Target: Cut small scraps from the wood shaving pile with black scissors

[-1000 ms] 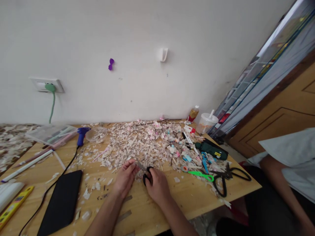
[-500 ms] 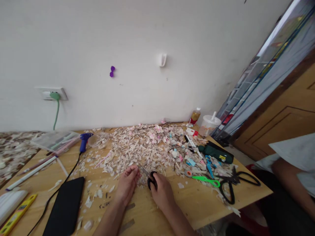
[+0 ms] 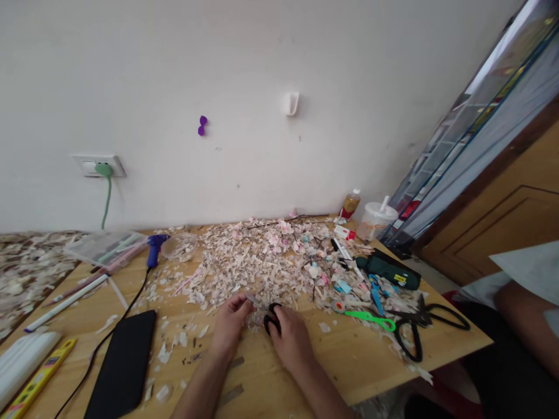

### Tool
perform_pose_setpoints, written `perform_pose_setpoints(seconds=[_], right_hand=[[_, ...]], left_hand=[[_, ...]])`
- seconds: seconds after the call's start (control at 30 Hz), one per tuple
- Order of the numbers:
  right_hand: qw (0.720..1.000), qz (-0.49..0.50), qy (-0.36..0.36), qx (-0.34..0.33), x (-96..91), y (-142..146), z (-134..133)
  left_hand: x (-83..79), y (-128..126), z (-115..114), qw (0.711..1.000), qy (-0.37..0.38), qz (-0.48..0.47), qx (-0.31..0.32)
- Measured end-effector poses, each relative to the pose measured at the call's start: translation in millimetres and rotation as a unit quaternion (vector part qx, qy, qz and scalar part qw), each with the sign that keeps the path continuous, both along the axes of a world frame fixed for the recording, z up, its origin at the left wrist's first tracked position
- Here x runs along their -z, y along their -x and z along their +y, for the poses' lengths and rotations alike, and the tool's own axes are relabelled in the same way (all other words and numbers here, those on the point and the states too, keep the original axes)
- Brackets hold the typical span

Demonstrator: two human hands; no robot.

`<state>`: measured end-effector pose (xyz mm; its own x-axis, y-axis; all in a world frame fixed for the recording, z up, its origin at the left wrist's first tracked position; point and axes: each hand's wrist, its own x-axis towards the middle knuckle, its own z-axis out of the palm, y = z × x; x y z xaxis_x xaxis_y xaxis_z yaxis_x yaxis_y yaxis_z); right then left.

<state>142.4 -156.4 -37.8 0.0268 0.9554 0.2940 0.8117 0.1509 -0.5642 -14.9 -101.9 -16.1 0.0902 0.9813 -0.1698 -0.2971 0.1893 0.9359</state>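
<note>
My right hand (image 3: 292, 338) grips a small pair of scissors (image 3: 271, 320) by their black handles. The blades point up and left, toward the fingertips of my left hand (image 3: 230, 326). Those fingers are pinched together just beside the blade tips. Whatever they hold is small and pale, and I cannot make it out. Both hands are low over the front edge of a wide heap of pale, petal-like scraps (image 3: 244, 262) on the wooden table (image 3: 262, 384).
On the left are a black phone-like slab (image 3: 122, 361), a blue glue gun (image 3: 154, 249) with a cord and a yellow cutter (image 3: 41, 378). Large black-handled scissors (image 3: 414, 326), a green tool (image 3: 371, 319), a lidded cup (image 3: 373, 221) and a bottle (image 3: 350, 205) are right. Someone sits at far right.
The view has shifted slightly, so things on the table appear a little farther right. Both hands keep nearly the same pose, with the scissor blades still near my left fingertips.
</note>
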Motion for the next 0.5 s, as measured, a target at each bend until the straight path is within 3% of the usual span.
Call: perform_pose_setpoints(seconds=[0.2, 0.5], right_hand=[[1.000, 0.006, -0.021, 0.014, -0.7, 0.6, -0.5], [1.000, -0.011, -0.021, -0.006, -3.4, 1.3, -2.0]], left_hand=[[-7.7, -4.1, -1.1, 0.995, 0.032, -0.076, -0.048], [-11.2, -3.1, -0.8, 0.989, 0.057, -0.128, -0.041]])
